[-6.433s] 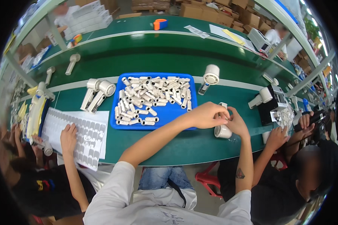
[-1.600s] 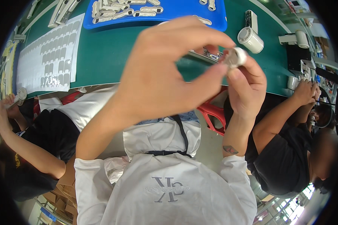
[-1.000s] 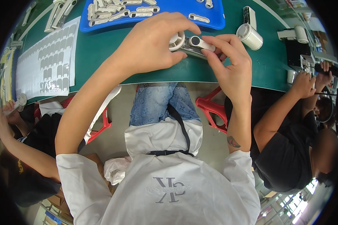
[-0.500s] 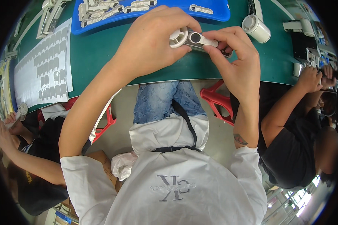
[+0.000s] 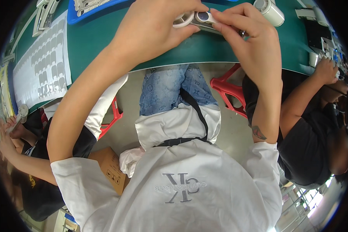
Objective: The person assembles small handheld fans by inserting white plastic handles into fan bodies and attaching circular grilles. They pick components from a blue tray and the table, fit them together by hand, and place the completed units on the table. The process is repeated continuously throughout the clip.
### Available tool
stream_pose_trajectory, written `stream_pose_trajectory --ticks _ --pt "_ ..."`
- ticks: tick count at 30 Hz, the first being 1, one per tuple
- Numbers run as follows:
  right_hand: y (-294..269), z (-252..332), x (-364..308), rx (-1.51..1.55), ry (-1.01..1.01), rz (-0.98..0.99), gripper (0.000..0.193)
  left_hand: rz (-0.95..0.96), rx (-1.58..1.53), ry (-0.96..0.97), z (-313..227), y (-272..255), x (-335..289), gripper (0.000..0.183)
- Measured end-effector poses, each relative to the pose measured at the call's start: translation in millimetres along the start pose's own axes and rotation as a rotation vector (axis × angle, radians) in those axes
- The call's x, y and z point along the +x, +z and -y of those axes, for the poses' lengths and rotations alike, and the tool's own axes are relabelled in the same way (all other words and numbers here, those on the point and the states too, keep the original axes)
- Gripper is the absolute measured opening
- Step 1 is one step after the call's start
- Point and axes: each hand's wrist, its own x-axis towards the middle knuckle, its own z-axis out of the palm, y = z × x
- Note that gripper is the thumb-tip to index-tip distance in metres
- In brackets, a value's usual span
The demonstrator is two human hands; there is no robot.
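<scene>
Over the green table, my left hand (image 5: 152,33) is closed around a white device with a round, spoked head (image 5: 184,18); its thumb presses from the near side. Part of the device's narrow body shows between my hands, and the rest is hidden by fingers. My right hand (image 5: 257,36) pinches a small oblong white plastic piece (image 5: 212,17) with a dark round spot at one end. That piece lies along the device's body, beside the round head. Whether it is fully seated there, I cannot tell.
A blue tray (image 5: 71,18) of similar white pieces stands beyond my left hand. At left lies a sheet of grey stickers (image 5: 46,63); a white cylindrical part (image 5: 273,14) is at far right. Co-workers' hands (image 5: 327,71) work on both sides. Red stools (image 5: 230,91) stand below.
The whole view has shifted, so the table and my hands appear higher in the picture. My right fingertips are slightly nearer the round head; both hands keep their grips.
</scene>
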Motion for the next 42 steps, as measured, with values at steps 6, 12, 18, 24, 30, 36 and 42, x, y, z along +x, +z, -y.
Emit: stream_pose_trajectory --ticks 6,12,18,24,30,36,42 --pt "26 -44 -14 0.307 -0.133 -0.052 0.037 -0.156 0.071 0.011 -34 13 -16 0.027" --pt "35 -48 -30 0.132 -0.297 -0.01 0.056 0.055 0.17 -0.272 -62 16 -16 0.031" --pt "46 -54 -30 0.054 -0.397 -0.107 0.055 0.046 0.239 -0.281 -62 21 -18 0.026" --pt "50 -50 -30 0.272 -0.215 -0.12 0.051 0.002 0.209 -0.307 -59 24 -16 0.026" --pt "39 -54 -24 0.426 -0.134 0.043 0.051 -0.034 0.095 -0.292 -58 20 -15 0.033" --pt "38 -62 -24 0.339 -0.243 0.052 0.05 -0.04 0.043 -0.335 -55 26 -15 0.031" --pt "36 -65 -25 0.34 -0.22 0.051 0.045 -0.056 -0.063 -0.324 -63 14 -9 0.03"
